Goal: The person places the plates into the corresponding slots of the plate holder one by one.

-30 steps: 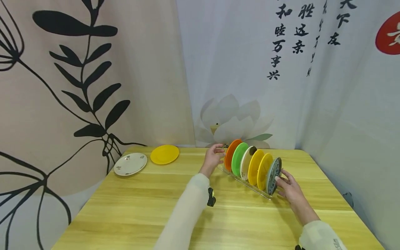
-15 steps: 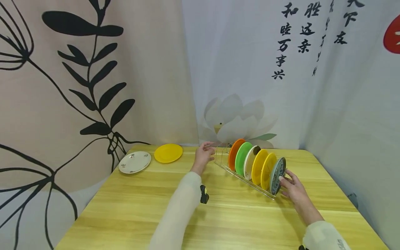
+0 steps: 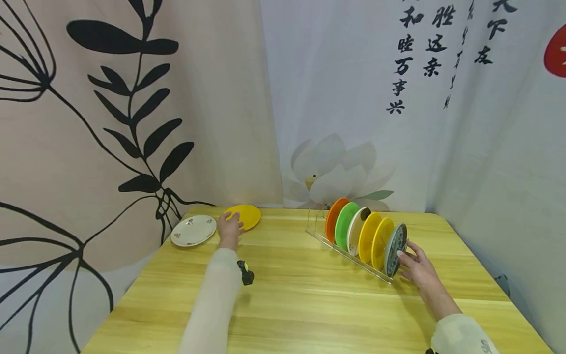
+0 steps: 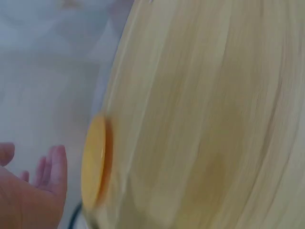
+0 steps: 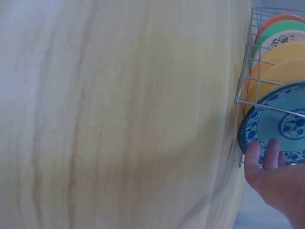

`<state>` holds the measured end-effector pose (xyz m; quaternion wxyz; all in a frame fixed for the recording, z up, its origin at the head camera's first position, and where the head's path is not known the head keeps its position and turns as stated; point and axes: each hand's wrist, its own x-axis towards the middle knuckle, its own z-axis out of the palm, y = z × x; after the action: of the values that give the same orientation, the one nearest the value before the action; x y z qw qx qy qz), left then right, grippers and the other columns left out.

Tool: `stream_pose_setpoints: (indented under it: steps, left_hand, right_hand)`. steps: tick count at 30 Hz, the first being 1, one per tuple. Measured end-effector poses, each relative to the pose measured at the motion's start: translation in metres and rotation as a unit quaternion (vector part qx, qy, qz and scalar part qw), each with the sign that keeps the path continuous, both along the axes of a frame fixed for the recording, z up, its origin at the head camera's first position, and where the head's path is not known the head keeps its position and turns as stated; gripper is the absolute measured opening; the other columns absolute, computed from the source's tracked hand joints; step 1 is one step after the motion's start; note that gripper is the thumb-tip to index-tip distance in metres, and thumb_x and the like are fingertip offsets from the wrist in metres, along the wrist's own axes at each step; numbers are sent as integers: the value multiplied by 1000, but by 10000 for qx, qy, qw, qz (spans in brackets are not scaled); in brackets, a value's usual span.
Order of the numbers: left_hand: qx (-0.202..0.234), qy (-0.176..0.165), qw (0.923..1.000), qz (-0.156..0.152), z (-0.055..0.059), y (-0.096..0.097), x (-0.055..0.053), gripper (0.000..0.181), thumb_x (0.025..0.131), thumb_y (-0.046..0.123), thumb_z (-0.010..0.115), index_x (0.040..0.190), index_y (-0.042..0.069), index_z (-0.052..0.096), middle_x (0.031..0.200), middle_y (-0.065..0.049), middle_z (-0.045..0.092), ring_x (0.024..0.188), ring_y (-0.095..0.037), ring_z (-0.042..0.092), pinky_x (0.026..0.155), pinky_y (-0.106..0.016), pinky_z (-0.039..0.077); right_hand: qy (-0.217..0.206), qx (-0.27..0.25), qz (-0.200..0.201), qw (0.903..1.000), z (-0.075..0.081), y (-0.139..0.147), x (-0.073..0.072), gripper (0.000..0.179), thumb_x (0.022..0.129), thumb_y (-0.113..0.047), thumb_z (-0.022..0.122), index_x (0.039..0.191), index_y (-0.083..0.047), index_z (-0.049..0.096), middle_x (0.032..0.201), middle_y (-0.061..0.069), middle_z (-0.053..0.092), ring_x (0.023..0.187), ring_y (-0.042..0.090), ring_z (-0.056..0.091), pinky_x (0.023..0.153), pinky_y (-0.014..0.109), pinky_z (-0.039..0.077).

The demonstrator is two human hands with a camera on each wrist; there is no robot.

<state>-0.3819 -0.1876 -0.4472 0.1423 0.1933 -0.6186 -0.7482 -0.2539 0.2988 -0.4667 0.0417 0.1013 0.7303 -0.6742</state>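
My left hand, fingers spread, is over the near left edge of a flat yellow plate at the table's back. In the left wrist view a gap shows between the hand and the yellow plate. A wire dish rack on the right holds several upright plates. My right hand is at its near end, with loosely bent fingers at the outer face of a blue-and-white patterned plate. In the right wrist view those fingertips overlap the plate's lower face; firm contact is hard to tell.
A white plate with small motifs lies flat at the back left. Behind the blue plate, the rack holds yellow, white, green and orange plates. Curtains hang behind the wooden table.
My left hand has left the far end of the rack and moved left to the flat yellow plate. The right hand stays beside the blue-and-white plate. The view has shifted slightly.
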Motion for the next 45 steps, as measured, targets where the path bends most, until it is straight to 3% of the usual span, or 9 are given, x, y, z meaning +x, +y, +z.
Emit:
stream_pose_setpoints:
  steps: [4,9,14,19,23,27,32,39,45]
  left_hand:
    - [-6,-146,9989,437,-3,-34,9,55,103,18,50,152,2,30,143,-23,46,122,-39,52,101,-46,48]
    - [31,-289,9955,904,-2,-74,23,57,104,23,48,154,5,28,144,-24,45,125,-36,51,98,-40,51]
    - [97,-555,9885,1404,-7,-111,33,61,101,30,53,153,7,31,127,-13,50,105,-23,58,88,-32,55]
    - [114,-891,9759,1991,-22,-136,41,58,99,29,56,150,6,38,125,-5,49,83,-8,57,77,-22,56]
    - [356,-1037,9707,2140,-35,-142,45,47,98,25,58,139,4,46,102,1,53,59,-4,54,52,-17,49]
    - [495,-1092,9742,1913,-42,-137,44,47,98,24,59,139,5,44,91,3,52,59,-5,57,56,-19,51]
    - [31,-1270,9752,1810,-45,-130,42,48,98,26,61,138,3,50,102,0,55,64,-6,62,61,-18,53]
    - [-506,-1466,9673,2008,-49,-132,40,22,95,24,64,107,5,60,53,9,55,43,-4,52,46,-19,41]
    - [-1128,-1710,9594,1937,-53,-134,34,20,93,18,60,101,-1,64,40,13,45,37,-5,46,44,-21,37]
  right_hand:
    - [-20,-9,-14,10000,0,1,-1,79,105,-36,48,159,-17,-6,161,27,9,143,44,24,114,58,26]
    - [41,-26,16,10000,-3,1,-4,79,105,-36,48,160,-17,-6,161,28,8,143,44,23,114,59,26]
    - [26,-10,7,10000,0,0,-3,77,106,-33,46,159,-17,-6,160,28,8,143,45,22,114,59,26]
    - [61,61,3,10000,-2,3,-1,79,105,-36,48,159,-15,-5,160,29,10,143,45,24,113,59,27]
    - [100,209,-116,9997,-7,7,-3,83,102,-41,52,160,-12,0,159,30,14,140,44,31,111,58,33]
    - [87,202,-131,9997,-9,9,-4,81,103,-40,51,160,-13,0,159,29,15,140,43,32,111,58,33]
    - [66,55,25,10000,-6,6,-2,79,105,-36,47,159,-15,-6,160,28,11,142,45,25,113,59,27]
    - [108,144,61,9998,-5,2,-2,76,106,-34,46,159,-13,-4,159,30,12,141,46,27,112,59,29]
    - [62,110,36,9999,-3,2,-2,77,106,-34,47,160,-13,-4,160,29,11,142,45,25,113,60,28]
